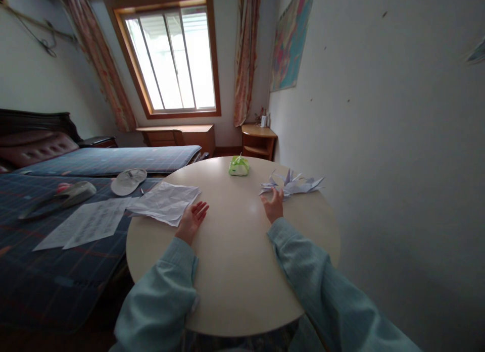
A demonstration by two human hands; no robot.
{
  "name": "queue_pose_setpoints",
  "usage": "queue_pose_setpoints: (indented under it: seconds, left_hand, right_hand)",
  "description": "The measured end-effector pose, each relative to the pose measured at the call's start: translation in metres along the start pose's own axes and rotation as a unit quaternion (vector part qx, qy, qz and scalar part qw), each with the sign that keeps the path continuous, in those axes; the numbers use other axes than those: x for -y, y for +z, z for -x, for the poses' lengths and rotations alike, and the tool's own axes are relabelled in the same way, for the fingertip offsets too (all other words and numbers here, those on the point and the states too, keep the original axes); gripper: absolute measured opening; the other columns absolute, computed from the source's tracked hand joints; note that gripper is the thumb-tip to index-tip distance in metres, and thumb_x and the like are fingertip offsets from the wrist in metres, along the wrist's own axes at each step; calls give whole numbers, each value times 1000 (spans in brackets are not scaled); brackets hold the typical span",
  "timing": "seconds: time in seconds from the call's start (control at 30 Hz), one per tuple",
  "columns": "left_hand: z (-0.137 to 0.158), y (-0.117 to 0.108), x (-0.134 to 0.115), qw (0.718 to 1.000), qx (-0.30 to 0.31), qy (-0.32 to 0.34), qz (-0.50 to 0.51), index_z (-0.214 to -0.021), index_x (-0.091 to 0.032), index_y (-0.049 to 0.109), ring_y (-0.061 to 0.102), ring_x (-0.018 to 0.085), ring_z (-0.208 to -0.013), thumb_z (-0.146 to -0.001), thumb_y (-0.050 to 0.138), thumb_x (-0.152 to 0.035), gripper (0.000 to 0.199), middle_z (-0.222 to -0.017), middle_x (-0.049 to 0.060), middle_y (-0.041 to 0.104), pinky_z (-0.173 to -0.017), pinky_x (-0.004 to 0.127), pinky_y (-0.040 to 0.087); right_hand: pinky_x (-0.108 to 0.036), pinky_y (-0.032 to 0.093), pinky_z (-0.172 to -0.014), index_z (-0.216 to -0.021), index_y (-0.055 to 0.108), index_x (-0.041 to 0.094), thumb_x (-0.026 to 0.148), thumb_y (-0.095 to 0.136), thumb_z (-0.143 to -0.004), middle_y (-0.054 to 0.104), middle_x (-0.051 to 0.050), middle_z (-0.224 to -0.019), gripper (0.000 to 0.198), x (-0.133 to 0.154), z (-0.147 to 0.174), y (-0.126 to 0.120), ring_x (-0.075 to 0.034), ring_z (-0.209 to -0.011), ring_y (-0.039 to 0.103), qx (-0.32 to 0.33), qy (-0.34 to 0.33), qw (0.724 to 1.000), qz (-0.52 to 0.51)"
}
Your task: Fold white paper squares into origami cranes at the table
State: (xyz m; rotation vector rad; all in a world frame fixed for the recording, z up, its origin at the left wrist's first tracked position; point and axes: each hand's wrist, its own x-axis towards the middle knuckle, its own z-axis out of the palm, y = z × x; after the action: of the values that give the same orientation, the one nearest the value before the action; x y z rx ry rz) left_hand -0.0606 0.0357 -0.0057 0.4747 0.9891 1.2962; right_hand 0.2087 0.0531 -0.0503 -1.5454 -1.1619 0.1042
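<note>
My left hand (192, 221) rests palm up with its fingers stretched out, beside a stack of creased white paper sheets (165, 201) on the left of the round table. Nothing lies in its palm. On the other side, my right hand (273, 205) is at the near left edge of a group of folded white paper cranes (291, 184). Its thumb and fingers are apart and slightly curved; whether the fingertips touch the nearest crane is hard to make out.
A green and white pack of tissues (238, 166) stands at the far side of the round table (231, 271). Left of it, a bed (49, 271) carries printed sheets (89, 221), a light cap (129, 181) and a grey bag-like item (76, 193). A white wall (390, 155) runs close along the right.
</note>
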Motion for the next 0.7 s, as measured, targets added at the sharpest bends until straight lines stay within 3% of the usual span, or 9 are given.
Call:
queue_pose_setpoints:
  seconds: [0.13,0.3,0.4,0.5,0.7]
  left_hand:
    - [-1,-1,1,1000,1,9,-1,-80,-14,57,62,11,-70,-72,39,-9,20,-78,4,64,-59,20,44]
    - [1,1,1,1000,0,10,9,-71,-14,56,62,10,-68,-73,39,-9,17,-74,3,63,-58,19,43]
    - [4,4,0,1000,9,2,-3,-71,-14,56,61,11,-68,-74,40,-10,17,-75,4,64,-58,19,43]
    - [7,6,1,998,51,-3,-30,-75,-13,58,61,13,-74,-75,42,-15,16,-84,7,64,-61,21,44]
    - [9,9,9,982,125,-13,-144,-90,-16,59,58,15,-86,-73,50,-22,20,-100,8,61,-65,21,43]
  right_hand:
    - [-43,25,-99,-105,42,14,26,54,-62,38,-17,-121,47,4,-1,1,-27,-120,28,-32,46,998,-26]
    - [-39,27,-98,-108,42,14,27,49,-67,44,-14,-116,43,27,5,-12,-22,-114,37,-41,-35,997,-53]
    - [-34,35,-92,-102,49,17,29,43,-73,54,-10,-106,31,44,13,-22,-19,-101,49,6,-86,992,-94]
    - [-29,41,-79,-81,58,20,32,38,-78,63,-4,-80,23,57,22,-28,-16,-79,57,89,-114,981,-132]
    - [-22,35,-49,-65,59,19,36,43,-75,47,4,-43,26,60,31,-24,-10,-43,46,178,-51,966,-182]
